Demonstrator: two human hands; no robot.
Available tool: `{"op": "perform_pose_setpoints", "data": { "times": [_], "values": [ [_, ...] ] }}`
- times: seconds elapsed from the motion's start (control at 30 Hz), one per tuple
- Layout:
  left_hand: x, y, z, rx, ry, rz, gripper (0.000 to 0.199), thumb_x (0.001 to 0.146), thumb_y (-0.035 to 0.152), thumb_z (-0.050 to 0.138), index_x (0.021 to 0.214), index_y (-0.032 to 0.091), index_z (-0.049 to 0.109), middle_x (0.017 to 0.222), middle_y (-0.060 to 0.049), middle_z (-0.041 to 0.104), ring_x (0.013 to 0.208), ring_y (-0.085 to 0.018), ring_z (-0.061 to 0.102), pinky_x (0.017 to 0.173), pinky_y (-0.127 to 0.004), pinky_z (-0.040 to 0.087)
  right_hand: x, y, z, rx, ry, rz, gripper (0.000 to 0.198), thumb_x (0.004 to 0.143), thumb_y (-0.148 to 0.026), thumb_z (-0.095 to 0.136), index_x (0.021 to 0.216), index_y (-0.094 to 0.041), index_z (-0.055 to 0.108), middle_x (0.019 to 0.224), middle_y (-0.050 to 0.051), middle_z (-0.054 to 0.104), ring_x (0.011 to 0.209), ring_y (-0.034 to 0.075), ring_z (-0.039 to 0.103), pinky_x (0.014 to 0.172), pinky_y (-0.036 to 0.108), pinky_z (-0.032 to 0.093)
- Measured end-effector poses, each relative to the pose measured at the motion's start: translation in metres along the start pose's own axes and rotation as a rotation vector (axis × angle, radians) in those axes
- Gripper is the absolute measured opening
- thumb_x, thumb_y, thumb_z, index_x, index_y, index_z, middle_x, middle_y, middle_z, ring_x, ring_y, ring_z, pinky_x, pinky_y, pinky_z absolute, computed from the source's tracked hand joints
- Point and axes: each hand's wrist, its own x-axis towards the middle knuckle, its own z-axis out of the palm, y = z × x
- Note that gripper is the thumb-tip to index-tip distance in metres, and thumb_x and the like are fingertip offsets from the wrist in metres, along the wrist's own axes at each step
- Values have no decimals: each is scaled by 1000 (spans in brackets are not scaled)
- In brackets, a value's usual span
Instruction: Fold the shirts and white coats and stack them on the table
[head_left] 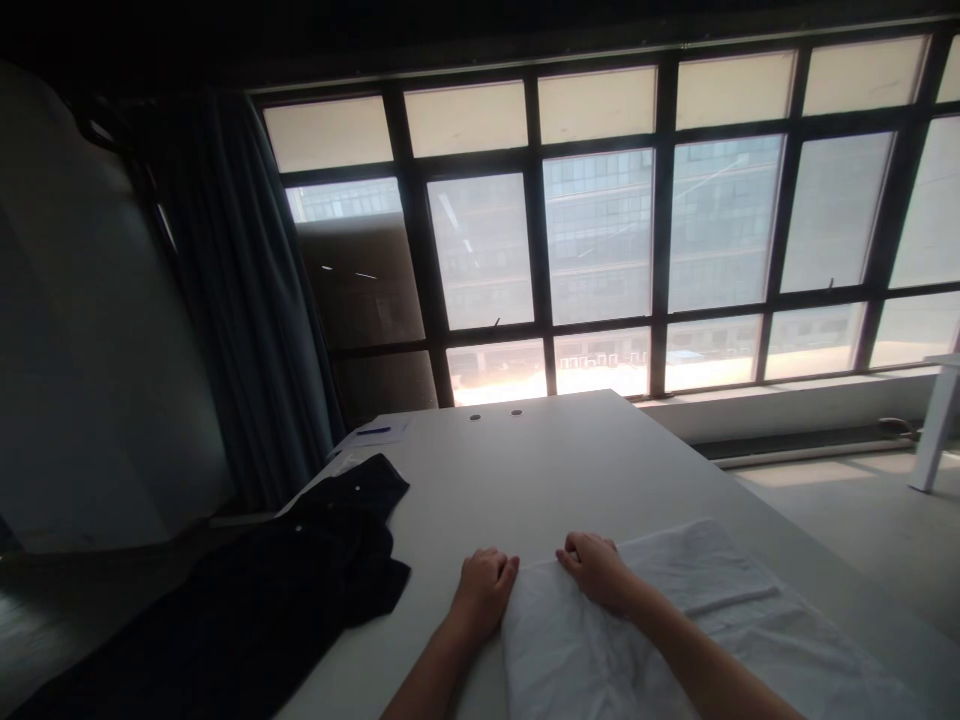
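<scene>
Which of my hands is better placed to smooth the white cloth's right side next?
Probably your right hand: it rests on the white cloth, nearer that side; your left hand is at the cloth's left edge.

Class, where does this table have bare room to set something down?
Free: the table's middle, bordered by dark garment, round fittings and white cloth; the strip between garment and left hand. Crowded: left, under garment; near right, under cloth.

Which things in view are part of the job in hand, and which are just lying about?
In the job:
- white cloth, spread on the table
- left hand, at its far left corner
- right hand, at its far edge

Lying about, apparently (no hand on them):
- dark garment
- blue pen
- paper under the pen
</scene>
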Motion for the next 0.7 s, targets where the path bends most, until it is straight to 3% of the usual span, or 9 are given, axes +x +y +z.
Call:
{"op": "perform_pose_setpoints", "data": {
  "times": [0.27, 0.43, 0.7],
  "values": [
    [-2, -3, -7, 51, -59, 6, 57, 100, 51, 33, 72, 21, 73, 89, -6, 69, 94, -23, 60, 85, -34, 33, -1, -1, 5, 57, 17, -71, 32, 100, -40, 44, 100, -21, 69, 99, 9, 76, 92, 21, 67, 79, 29, 39],
    [-2, -4, -7, 82, -72, 10, 53, 100, 48, 35, 74, 22, 73, 94, -6, 69, 98, -23, 59, 86, -35, 33, 0, 0, 4, 70, 17, -88, 36, 99, -43, 45, 90, -20, 71, 92, 9, 76, 88, 22, 67, 78, 30, 38],
    [-6, -5, -7, 152, -67, -2, 47, 99, 50, 37, 86, 20, 71, 105, -9, 67, 107, -27, 56, 93, -39, 33, 1, -1, 2, 142, 25, -66, 19, 88, -36, 61, 96, -20, 68, 87, 5, 74, 82, 20, 64, 73, 28, 38]
  ]
}}
